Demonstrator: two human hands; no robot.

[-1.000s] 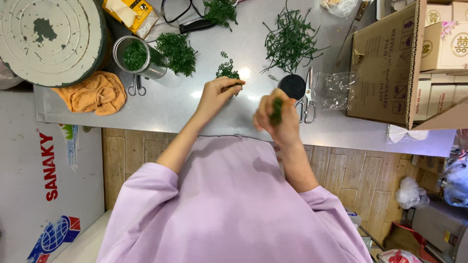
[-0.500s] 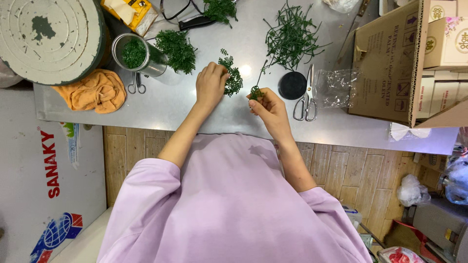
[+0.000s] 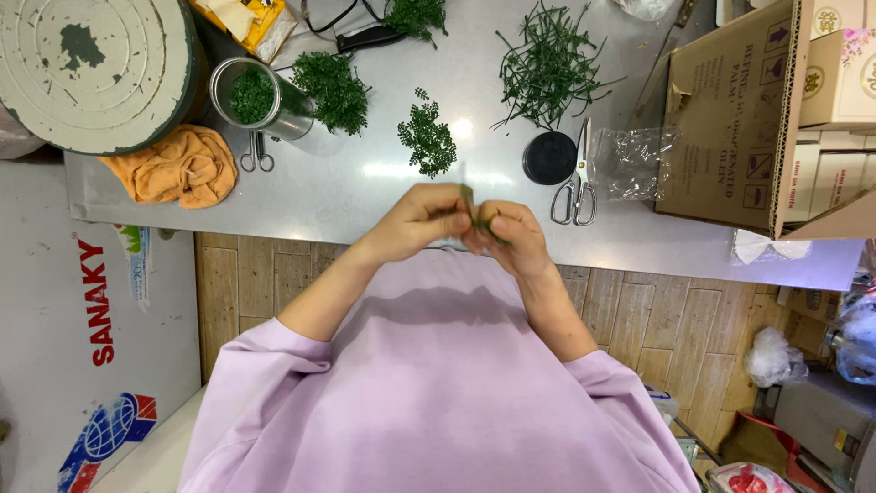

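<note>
Looking down from the head view, the left hand [image 3: 422, 216] and the right hand [image 3: 511, 233] meet above the near edge of the grey counter [image 3: 365, 196], fingertips touching. Between them stands a small green sprig [image 3: 472, 208], pinched by the curled fingers of both hands; each grip is closed around it, the left on its upper part, the right lower down. How much of the sprig lies inside the right hand is hidden.

Taking the sprig as landmark: just beyond it on the counter lies a loose tuft of fine green leaves [image 3: 427, 139]. Farther beyond and to the right sits a round black lid [image 3: 549, 157], with a pair of scissors [image 3: 575, 183] touching its right side and a heap of bare green stems [image 3: 547, 64] behind. Right of those are a crumpled clear bag [image 3: 630, 164] and an open cardboard box [image 3: 730, 119]. Beyond and to the left stands a glass jar [image 3: 260, 96] holding greens, another leaf pile [image 3: 336, 87] beside it, small scissors [image 3: 255, 153] and an orange cloth [image 3: 173, 166] nearer the left edge.
</note>
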